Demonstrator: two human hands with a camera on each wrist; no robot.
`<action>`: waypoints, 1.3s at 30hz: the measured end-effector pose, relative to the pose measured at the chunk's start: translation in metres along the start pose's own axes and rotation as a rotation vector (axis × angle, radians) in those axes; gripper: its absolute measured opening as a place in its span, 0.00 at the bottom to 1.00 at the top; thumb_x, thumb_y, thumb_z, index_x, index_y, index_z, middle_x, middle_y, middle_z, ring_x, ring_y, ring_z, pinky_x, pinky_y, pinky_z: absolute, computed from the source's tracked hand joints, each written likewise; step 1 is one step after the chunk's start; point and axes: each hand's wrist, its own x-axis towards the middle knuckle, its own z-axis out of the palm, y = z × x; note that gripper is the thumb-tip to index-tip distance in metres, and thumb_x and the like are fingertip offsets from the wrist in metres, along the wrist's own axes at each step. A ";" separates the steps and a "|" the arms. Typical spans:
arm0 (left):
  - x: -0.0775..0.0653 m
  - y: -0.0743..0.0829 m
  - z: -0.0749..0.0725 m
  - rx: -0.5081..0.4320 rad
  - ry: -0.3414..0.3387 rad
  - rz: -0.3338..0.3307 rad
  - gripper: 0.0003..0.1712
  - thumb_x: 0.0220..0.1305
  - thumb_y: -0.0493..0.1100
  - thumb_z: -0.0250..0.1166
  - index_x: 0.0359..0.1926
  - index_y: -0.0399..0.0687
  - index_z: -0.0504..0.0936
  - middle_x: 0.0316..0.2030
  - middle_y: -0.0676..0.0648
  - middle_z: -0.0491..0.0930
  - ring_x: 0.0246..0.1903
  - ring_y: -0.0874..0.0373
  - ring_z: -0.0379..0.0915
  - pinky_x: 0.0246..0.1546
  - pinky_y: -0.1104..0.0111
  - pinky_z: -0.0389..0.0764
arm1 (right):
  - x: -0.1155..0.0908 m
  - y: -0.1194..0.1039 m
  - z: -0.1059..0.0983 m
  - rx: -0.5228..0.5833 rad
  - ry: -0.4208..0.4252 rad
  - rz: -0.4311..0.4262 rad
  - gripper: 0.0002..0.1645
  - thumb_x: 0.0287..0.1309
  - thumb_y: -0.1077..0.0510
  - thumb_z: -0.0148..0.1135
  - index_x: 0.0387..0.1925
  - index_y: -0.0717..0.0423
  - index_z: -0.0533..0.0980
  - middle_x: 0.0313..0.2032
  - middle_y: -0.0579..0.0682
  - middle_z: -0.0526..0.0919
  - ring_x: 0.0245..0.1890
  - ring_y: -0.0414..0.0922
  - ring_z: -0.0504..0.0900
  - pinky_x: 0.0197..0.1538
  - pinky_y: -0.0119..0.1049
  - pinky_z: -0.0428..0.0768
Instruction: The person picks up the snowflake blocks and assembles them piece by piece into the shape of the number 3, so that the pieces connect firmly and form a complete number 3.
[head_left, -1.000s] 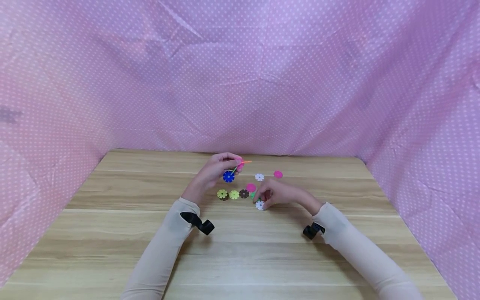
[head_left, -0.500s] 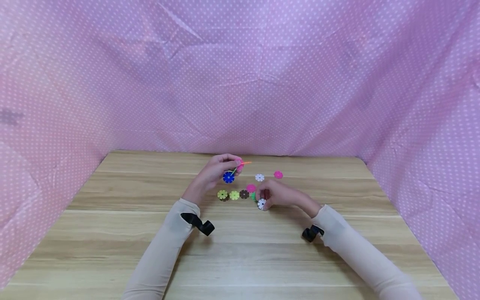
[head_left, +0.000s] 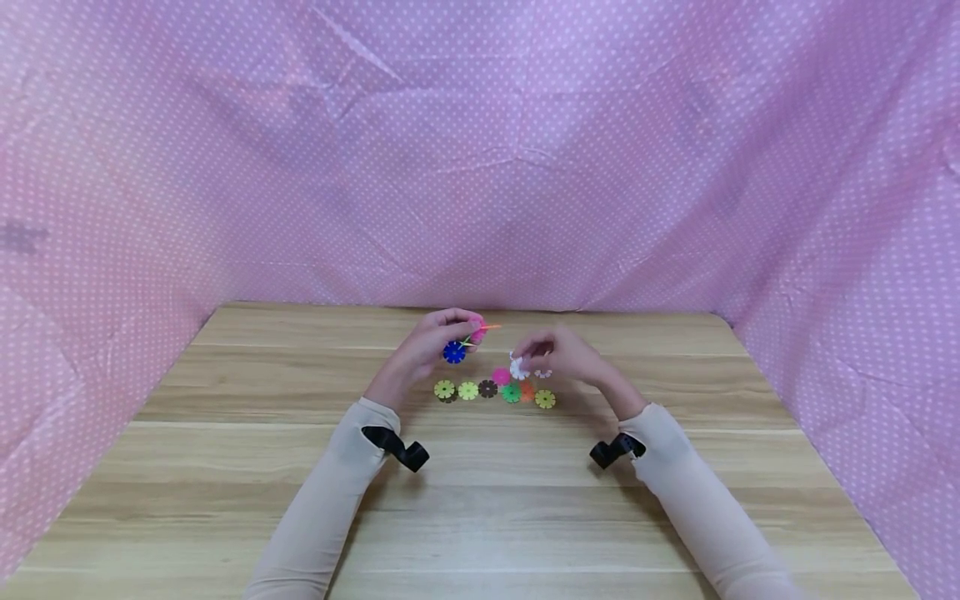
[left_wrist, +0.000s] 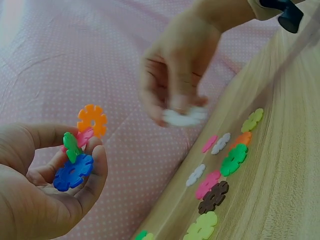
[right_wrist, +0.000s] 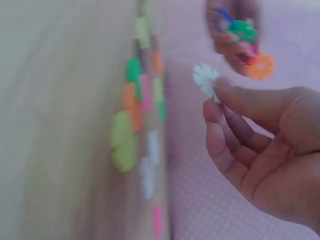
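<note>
"Left hand (head_left: 431,340): status?"
"I read it gripping the linked discs (left_wrist: 73,150)."
"Right hand (head_left: 564,354)?"
"Pinching a white disc (right_wrist: 202,77), just lifted clear of the worktop (head_left: 480,500); I judge it free to work."

Curtained-off table booth, apparently recording set-up; type of building cannot be told. Creased pink-purple fabric (head_left: 480,167), white polka dots, hangs behind and along both sides, screening off room beyond. Wood-grain table (head_left: 480,517) reaches fabric at far edge. Black wrist-worn cameras (head_left: 414,456) at person's pale sleeves (head_left: 318,500) suggest filming.
</note>
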 end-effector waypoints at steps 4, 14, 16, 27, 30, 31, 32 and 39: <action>0.000 0.000 0.000 0.001 -0.003 0.001 0.11 0.73 0.38 0.60 0.52 0.40 0.79 0.37 0.52 0.84 0.36 0.61 0.81 0.40 0.72 0.86 | 0.006 -0.008 -0.007 0.173 0.142 0.044 0.12 0.60 0.66 0.70 0.45 0.66 0.83 0.37 0.59 0.87 0.35 0.57 0.85 0.36 0.40 0.88; -0.001 0.001 0.001 0.007 0.003 0.002 0.12 0.73 0.37 0.60 0.54 0.39 0.79 0.37 0.53 0.84 0.36 0.63 0.81 0.41 0.73 0.85 | 0.010 -0.017 -0.001 0.397 0.302 0.070 0.16 0.62 0.67 0.68 0.48 0.73 0.78 0.33 0.47 0.88 0.32 0.40 0.86 0.42 0.40 0.89; -0.001 0.001 0.001 0.003 0.001 0.003 0.12 0.73 0.37 0.60 0.54 0.38 0.79 0.37 0.53 0.84 0.37 0.62 0.81 0.41 0.73 0.85 | 0.010 -0.017 0.001 0.423 0.323 0.075 0.15 0.63 0.67 0.67 0.48 0.73 0.77 0.32 0.45 0.87 0.32 0.40 0.87 0.43 0.42 0.90; 0.000 0.000 0.000 0.007 -0.008 -0.005 0.13 0.73 0.36 0.60 0.55 0.37 0.78 0.37 0.52 0.84 0.39 0.60 0.81 0.49 0.67 0.86 | 0.012 -0.018 0.006 0.478 0.353 0.080 0.15 0.63 0.65 0.68 0.48 0.70 0.77 0.31 0.44 0.88 0.33 0.42 0.89 0.44 0.46 0.90; 0.001 0.000 0.001 0.006 -0.007 -0.009 0.14 0.73 0.36 0.60 0.56 0.36 0.78 0.38 0.52 0.84 0.40 0.61 0.81 0.54 0.64 0.86 | 0.012 -0.018 0.006 0.475 0.343 0.086 0.15 0.63 0.64 0.69 0.47 0.69 0.78 0.31 0.44 0.89 0.32 0.44 0.89 0.29 0.30 0.85; 0.001 -0.001 0.001 0.003 -0.006 -0.010 0.14 0.73 0.36 0.59 0.56 0.36 0.77 0.38 0.52 0.84 0.40 0.61 0.81 0.56 0.62 0.85 | 0.011 -0.017 0.006 0.474 0.338 0.088 0.15 0.62 0.64 0.69 0.48 0.69 0.78 0.30 0.44 0.89 0.31 0.44 0.89 0.27 0.27 0.83; 0.002 -0.001 0.001 0.003 -0.005 -0.009 0.13 0.73 0.35 0.59 0.56 0.36 0.77 0.38 0.52 0.84 0.40 0.61 0.81 0.58 0.60 0.84 | 0.011 -0.017 0.006 0.475 0.335 0.089 0.15 0.63 0.64 0.69 0.48 0.69 0.78 0.30 0.44 0.89 0.31 0.44 0.89 0.26 0.25 0.81; 0.004 -0.004 0.001 0.003 -0.009 0.008 0.10 0.74 0.36 0.59 0.52 0.38 0.78 0.38 0.52 0.83 0.39 0.62 0.82 0.60 0.57 0.83 | 0.011 -0.017 0.006 0.468 0.325 0.097 0.16 0.63 0.63 0.68 0.49 0.70 0.77 0.31 0.45 0.89 0.31 0.44 0.89 0.31 0.27 0.84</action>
